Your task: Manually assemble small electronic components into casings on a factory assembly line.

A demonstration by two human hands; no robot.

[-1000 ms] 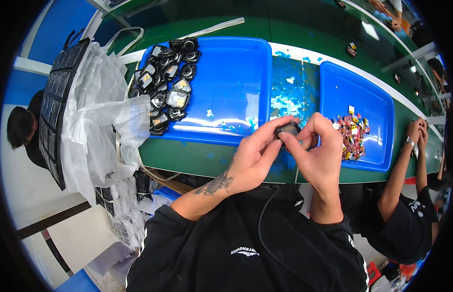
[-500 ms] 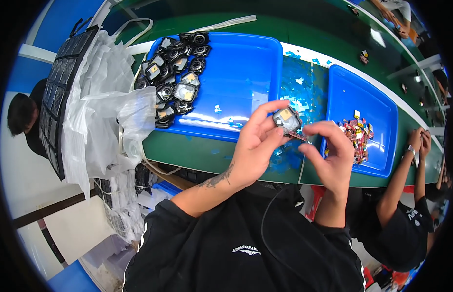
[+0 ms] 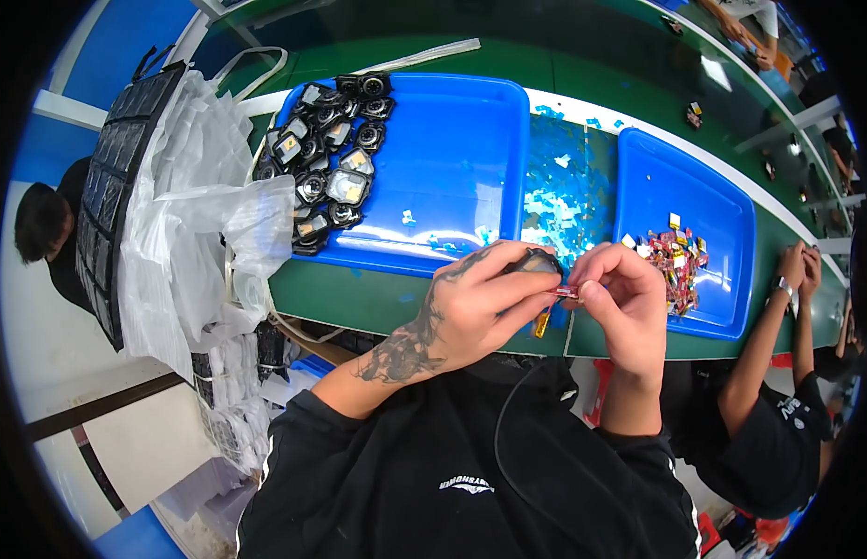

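Note:
My left hand (image 3: 480, 306) is closed round a black smartwatch case (image 3: 539, 264), held above the bench edge between the two trays. A small red part (image 3: 565, 292) sticks out beside the case, and the fingertips of my right hand (image 3: 624, 303) pinch its end. Below them hangs a short yellow strip (image 3: 542, 324); what it joins to is hidden by my fingers. To the left, similar watch cases (image 3: 348, 186) lie heaped in a blue tray (image 3: 433, 112). A second blue tray (image 3: 671, 163) on the right bears a pile of small red, yellow and white parts (image 3: 680, 265).
Blue film scraps (image 3: 554, 205) litter the green bench between the trays. A black compartment tray (image 3: 107, 196) draped in clear plastic (image 3: 182, 186) stands upright at the left. Another person's hands (image 3: 799, 268) rest beyond the right tray, and more people sit farther off.
My left hand has turned over, knuckles up, bringing the watch case lower and nearer me. My right fingers, apart before, have closed on the small red part.

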